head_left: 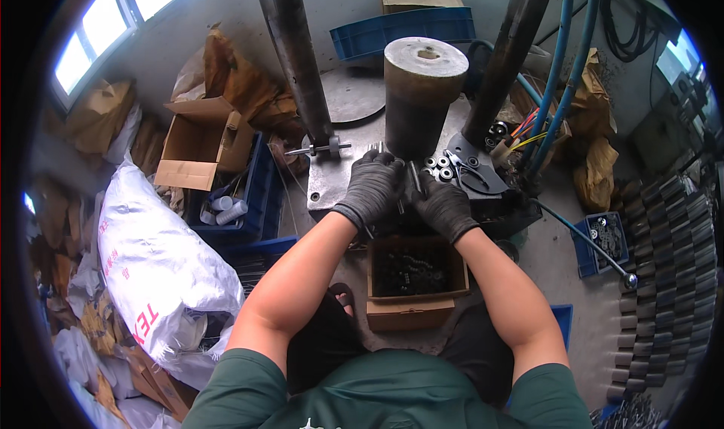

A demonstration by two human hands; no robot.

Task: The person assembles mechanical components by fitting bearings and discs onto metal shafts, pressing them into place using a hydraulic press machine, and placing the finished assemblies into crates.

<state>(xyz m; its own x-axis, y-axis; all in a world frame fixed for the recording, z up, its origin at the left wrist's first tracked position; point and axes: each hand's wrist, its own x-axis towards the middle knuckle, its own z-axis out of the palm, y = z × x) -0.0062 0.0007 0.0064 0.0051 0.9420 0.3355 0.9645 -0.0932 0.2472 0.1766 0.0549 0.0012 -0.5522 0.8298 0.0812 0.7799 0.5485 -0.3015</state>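
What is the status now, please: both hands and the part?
Left hand and right hand, black gloves, together at the press plate. Thin dark metal part between them; grip unclear. Big steel cylinder right behind.

— Where does the view look from?

— From the person's head, steeply down over both forearms, which enter from the lower edge and meet at the metal press table [332,176].

— Which way does it face?

— Forward and down; the grey cylinder [422,97] stands just past the hands, the cardboard box [411,308] near the lap.

— How near?

— Close, at arm's reach. The fisheye bends the edges; the rim is dark.
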